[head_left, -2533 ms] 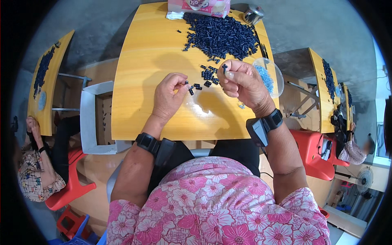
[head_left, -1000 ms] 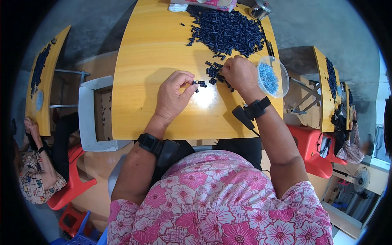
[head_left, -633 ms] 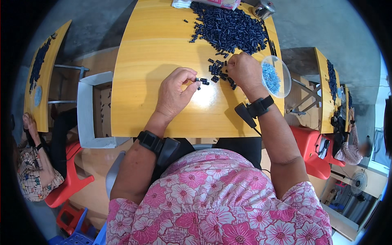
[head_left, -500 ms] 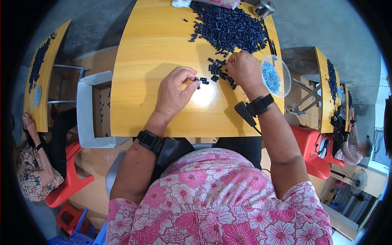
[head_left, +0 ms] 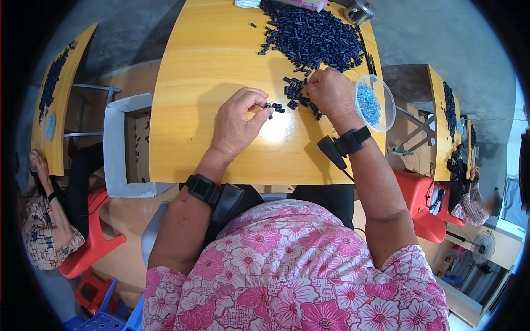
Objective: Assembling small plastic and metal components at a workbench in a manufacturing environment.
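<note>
My left hand (head_left: 238,120) is over the middle of the yellow table (head_left: 210,60), thumb and index finger pinched on a small black cylindrical part (head_left: 269,110). Touching or just beyond those fingertips lie a few similar black parts (head_left: 279,108). To the right, my right hand (head_left: 333,95) is closed beside a small cluster of black parts (head_left: 295,88); its fingertips are turned away, and anything in them is hidden. A clear round tub (head_left: 389,113) with tiny light-blue pieces (head_left: 367,103) stands just right of that hand.
A large heap of black parts (head_left: 312,38) covers the far right of the table, near a metal pot (head_left: 359,12) and a pink package (head_left: 303,4). Left of the table is an open white box (head_left: 114,149). Co-workers sit at tables on both sides; red chairs (head_left: 419,207) stand nearby.
</note>
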### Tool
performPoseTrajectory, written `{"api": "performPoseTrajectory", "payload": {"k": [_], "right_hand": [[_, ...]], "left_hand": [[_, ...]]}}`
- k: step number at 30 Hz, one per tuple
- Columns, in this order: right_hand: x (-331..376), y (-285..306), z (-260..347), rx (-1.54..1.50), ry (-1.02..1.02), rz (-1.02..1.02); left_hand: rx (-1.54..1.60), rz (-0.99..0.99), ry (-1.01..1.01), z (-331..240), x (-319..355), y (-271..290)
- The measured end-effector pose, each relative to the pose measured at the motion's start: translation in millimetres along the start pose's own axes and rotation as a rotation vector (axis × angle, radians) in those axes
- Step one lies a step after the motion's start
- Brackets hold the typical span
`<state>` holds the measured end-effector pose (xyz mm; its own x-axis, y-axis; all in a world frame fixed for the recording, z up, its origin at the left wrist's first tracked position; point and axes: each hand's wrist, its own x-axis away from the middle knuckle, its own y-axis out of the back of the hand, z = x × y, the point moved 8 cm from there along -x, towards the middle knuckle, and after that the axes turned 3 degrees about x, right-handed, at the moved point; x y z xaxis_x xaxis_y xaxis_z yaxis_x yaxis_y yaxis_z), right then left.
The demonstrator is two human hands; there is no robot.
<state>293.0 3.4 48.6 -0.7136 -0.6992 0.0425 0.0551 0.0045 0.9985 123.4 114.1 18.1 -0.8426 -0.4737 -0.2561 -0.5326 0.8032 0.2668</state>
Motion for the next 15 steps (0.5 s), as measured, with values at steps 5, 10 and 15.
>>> {"api": "performPoseTrajectory", "payload": {"k": [5, 10, 15], "right_hand": [[-5.2, -1.0, 0.0, 0.03, 0.047, -0.045], [-6.2, -0.5, 0.1, -0.027, 0.035, -0.101], [-8.2, -0.9, -1.3, -0.027, 0.009, -0.113]], "left_hand": [[-0.005, -0.001, 0.001, -2.8, -0.2, 0.1], [0.002, 0.001, 0.009, -1.9, -0.1, -0.3], [-0.004, 0.0, 0.0, -1.5, 0.2, -0.1]]}}
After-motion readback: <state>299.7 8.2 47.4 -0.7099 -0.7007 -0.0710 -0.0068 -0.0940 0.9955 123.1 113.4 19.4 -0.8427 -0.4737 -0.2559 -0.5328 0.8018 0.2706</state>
